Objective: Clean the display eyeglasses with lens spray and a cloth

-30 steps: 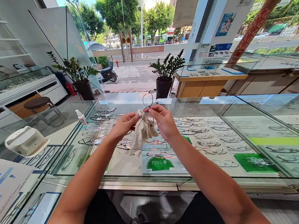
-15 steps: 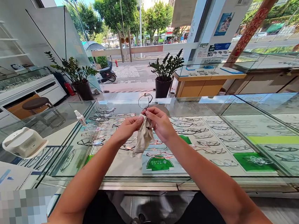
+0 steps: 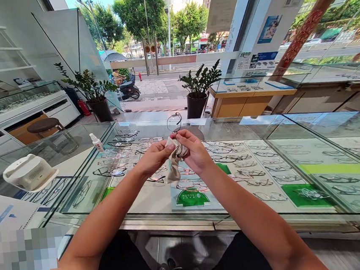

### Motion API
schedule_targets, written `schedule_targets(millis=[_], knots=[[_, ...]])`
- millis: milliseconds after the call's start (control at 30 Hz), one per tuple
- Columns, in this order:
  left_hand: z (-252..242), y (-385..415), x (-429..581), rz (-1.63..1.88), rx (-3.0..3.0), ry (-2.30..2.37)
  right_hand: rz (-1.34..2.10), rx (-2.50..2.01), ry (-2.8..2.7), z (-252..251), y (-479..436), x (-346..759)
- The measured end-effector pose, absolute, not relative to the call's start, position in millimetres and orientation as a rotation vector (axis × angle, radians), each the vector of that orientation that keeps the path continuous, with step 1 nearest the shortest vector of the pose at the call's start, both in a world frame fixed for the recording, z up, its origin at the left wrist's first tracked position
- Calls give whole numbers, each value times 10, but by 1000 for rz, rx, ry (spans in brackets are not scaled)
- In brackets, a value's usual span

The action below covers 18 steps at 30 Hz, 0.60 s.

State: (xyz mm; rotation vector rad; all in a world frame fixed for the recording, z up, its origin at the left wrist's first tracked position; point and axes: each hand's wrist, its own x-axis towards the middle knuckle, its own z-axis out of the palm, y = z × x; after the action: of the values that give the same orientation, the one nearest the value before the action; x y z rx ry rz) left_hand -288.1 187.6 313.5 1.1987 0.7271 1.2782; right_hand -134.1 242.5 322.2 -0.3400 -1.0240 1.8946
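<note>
Above the glass table (image 3: 271, 219), your left hand (image 3: 155, 156) pinches the beige cleaning cloth (image 3: 174, 169) over one lens of the thin-rimmed eyeglasses (image 3: 174, 122); your right hand (image 3: 197, 150) has its grip closed on the frame; rub lightly in small circles, bracing the rim so it won't bend.

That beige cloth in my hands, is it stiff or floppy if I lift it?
Probably floppy: the beige cleaning cloth hangs limp below the left hand and right hand. Likely light too, as it bunches easily around the thin black wire glasses.
</note>
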Motion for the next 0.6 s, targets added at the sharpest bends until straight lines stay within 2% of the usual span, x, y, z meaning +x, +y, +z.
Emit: schedule_targets(millis=[300, 600], knots=[[3168, 1846, -2901, 1290, 1359, 832, 1939, -303, -982, 3223, 2418, -1354], [3105, 1854, -2799, 1505, 1254, 891, 1950, -308, -977, 3268, 2368, -1356]])
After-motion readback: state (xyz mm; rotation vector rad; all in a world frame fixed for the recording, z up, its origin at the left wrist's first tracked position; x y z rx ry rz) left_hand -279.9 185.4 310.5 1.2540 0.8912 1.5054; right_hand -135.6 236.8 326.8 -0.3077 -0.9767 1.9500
